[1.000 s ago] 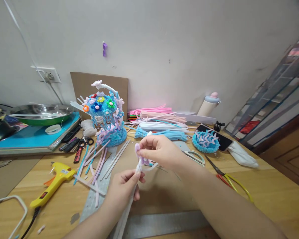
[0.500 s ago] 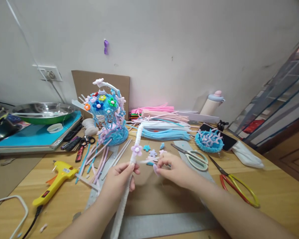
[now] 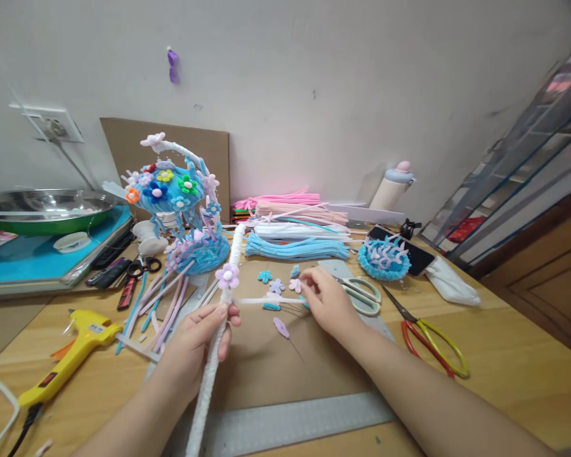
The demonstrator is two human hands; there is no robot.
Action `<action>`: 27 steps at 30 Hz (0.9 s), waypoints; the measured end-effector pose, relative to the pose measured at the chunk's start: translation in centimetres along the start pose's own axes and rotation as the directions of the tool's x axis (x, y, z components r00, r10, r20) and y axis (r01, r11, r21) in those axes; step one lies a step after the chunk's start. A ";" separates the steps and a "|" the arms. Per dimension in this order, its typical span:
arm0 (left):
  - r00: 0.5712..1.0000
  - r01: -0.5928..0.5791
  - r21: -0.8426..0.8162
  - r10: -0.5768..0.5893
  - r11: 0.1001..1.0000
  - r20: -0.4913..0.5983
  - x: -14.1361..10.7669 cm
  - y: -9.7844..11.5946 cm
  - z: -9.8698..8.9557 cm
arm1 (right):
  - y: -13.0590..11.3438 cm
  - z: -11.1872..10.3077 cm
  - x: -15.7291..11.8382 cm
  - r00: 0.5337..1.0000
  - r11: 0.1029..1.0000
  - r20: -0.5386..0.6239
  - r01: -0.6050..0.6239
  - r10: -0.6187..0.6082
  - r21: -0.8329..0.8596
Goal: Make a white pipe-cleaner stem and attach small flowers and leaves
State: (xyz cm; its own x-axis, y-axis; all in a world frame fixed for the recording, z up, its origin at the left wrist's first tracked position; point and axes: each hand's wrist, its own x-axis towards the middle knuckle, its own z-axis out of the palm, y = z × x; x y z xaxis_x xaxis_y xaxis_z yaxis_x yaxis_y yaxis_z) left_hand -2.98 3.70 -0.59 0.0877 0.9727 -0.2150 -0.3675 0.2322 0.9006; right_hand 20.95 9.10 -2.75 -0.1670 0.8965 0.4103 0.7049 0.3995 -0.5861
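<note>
Evidently, one long white fuzzy-wrapped rod (image 3: 211, 360) is clasped in the left hand (image 3: 197, 333), with the fingers closed around it just below one attached lilac five-petalled flower (image 3: 227, 275). Its long axis is set from the near edge up and away, with the far tip leaned rightward. From beside the grip, one thin pale strip (image 3: 264, 300) is stretched almost level to the right hand (image 3: 330, 301), which is half-curled with its fingertips close together; whether the strip is pinched there cannot be told. The loose pieces are spread to the right of the rod, on a brown cardboard sheet (image 3: 257, 377), and most are placed nearer the right hand. Three open flowers can be counted: one teal fuzzy flower (image 3: 265, 277), one lavender fuzzy flower (image 3: 276, 287) and one pale pink fuzzy flower (image 3: 295, 285), the last just beside the right fingertips. One lilac oval petal (image 3: 281, 327) with a thin stem is laid nearer the body. On the wooden tabletop (image 3: 518, 368), one yellow glue gun (image 3: 71, 360), one pair of black-handled scissors (image 3: 140, 265) and one pair of red-and-yellow-handled scissors (image 3: 415, 322) are also seen.
</note>
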 end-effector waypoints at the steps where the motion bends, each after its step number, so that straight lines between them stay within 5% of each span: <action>1: 1.000 0.006 -0.006 -0.006 1.000 -0.004 0.0 0.0 0.0 | 0.4 -0.4 0.3 0.999 1.000 -0.048 -0.013 0.013 -0.005; 3: 1.000 0.022 -0.003 -0.022 1.000 0.000 -0.1 -0.1 0.0 | 1.4 -1.4 0.9 0.996 0.995 -0.029 -0.090 0.090 -0.032; 7: 0.991 0.080 0.049 -0.085 0.996 0.106 -0.4 -0.1 0.1 | 3.3 -2.7 1.6 0.930 0.965 0.262 -0.240 0.260 -0.105; 14: 0.924 0.199 0.092 -0.218 0.976 0.313 -1.2 -0.1 0.4 | 3.7 -1.1 0.8 0.892 0.966 0.370 -0.245 0.260 -0.088; 20: 0.944 0.190 0.144 -0.221 0.971 0.243 -1.3 -0.6 1.0 | 2.8 -0.1 0.1 0.899 0.975 0.378 -0.198 0.222 -0.103; 24: 0.969 0.147 0.221 -0.184 0.964 0.162 -1.1 -0.7 1.3 | 1.7 -1.3 0.2 0.891 0.978 0.401 -0.194 0.211 -0.082; 27: 0.980 0.124 0.274 -0.160 0.954 0.117 -0.8 -1.0 1.3 | -0.5 -3.5 0.5 0.910 0.958 0.376 -0.246 0.175 0.150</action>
State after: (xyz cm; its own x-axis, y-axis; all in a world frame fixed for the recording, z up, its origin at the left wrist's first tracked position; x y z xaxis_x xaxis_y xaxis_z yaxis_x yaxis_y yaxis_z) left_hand -1.44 2.65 -0.81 0.2529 0.9161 -0.3111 -0.0863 0.3416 0.9359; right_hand 22.89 8.69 0.19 -0.2876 0.9577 0.0085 0.6130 0.1909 -0.7667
